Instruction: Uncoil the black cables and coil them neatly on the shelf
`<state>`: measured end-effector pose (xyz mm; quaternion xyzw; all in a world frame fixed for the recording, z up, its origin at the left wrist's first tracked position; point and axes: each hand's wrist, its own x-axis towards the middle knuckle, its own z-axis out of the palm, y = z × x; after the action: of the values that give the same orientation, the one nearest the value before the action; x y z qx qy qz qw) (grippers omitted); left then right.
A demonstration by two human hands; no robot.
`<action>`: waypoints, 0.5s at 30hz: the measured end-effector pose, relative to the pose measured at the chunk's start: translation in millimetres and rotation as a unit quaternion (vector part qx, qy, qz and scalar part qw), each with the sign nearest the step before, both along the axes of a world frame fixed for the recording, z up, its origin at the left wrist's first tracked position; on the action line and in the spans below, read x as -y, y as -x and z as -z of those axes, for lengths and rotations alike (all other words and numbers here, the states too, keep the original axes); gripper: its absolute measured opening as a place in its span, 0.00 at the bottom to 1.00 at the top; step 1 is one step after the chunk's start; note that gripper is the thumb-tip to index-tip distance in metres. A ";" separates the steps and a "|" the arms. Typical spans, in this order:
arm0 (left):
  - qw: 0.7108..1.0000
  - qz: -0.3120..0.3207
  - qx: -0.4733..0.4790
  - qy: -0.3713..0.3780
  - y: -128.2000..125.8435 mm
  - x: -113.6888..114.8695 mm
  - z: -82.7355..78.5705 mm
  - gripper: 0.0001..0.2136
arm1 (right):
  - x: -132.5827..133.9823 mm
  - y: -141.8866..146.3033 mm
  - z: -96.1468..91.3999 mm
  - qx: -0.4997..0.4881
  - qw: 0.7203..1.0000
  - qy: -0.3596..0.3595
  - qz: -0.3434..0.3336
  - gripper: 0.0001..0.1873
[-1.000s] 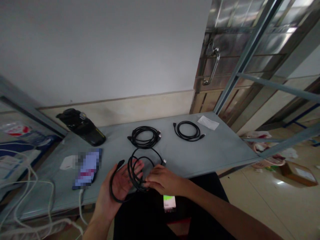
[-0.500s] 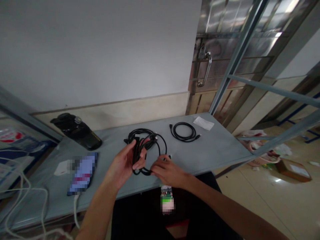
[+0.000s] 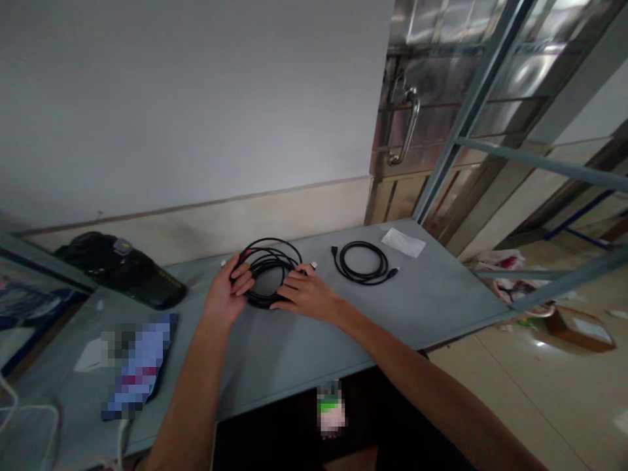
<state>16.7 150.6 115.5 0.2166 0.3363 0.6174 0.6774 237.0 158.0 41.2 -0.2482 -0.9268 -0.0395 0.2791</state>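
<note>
Loops of black cable (image 3: pixel 265 299) lie over the grey table between my two hands. My left hand (image 3: pixel 229 288) is closed around the left side of these loops, with a small light-coloured end sticking out by its fingers. On the right side my right hand (image 3: pixel 304 291) grips the same bundle, its fingers bent over the strands. Another pale connector pokes out above the right fingers. How many cables are in the bundle I cannot tell. A separate coiled black cable (image 3: pixel 363 282), with a plug at each end, rests apart to the right.
A white paper slip (image 3: pixel 403 243) lies at the back right of the table (image 3: pixel 294 353). On the left are a black device (image 3: pixel 132 271) and a phone (image 3: pixel 140 366) with a white cord. A metal frame post (image 3: pixel 471 111) rises at the right edge.
Both hands have moved away from me, toward the wall, with the black cable. The loops are now spread into a wider ring, and my right hand has shifted up onto their right side.
</note>
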 end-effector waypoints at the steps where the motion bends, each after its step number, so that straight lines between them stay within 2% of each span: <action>1: 1.000 0.001 0.009 0.006 1.5 -0.5 5.0 0.08 | -2.8 1.2 5.6 -0.005 1.000 0.010 -0.004 0.20; 5: 1.000 0.019 0.012 0.012 0.9 2.6 17.3 0.03 | -5.6 -4.2 19.1 -0.043 0.998 0.046 0.005 0.10; 9: 1.000 0.019 -0.006 0.003 -3.0 2.6 19.3 0.04 | -5.8 -9.5 16.1 -0.128 0.987 0.078 0.052 0.07; 12: 1.000 0.010 -0.006 0.003 -4.0 0.9 21.1 0.06 | -8.3 -11.0 13.2 -0.221 0.968 0.077 0.093 0.07; 15: 1.000 0.008 0.005 -0.001 -5.1 -0.1 24.2 0.05 | -12.5 -13.0 15.1 -0.296 0.943 0.092 0.119 0.06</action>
<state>21.8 150.7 91.4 0.2172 0.3306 0.6138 0.6833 250.0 170.5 26.1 -0.3815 -0.7658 0.0888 0.5100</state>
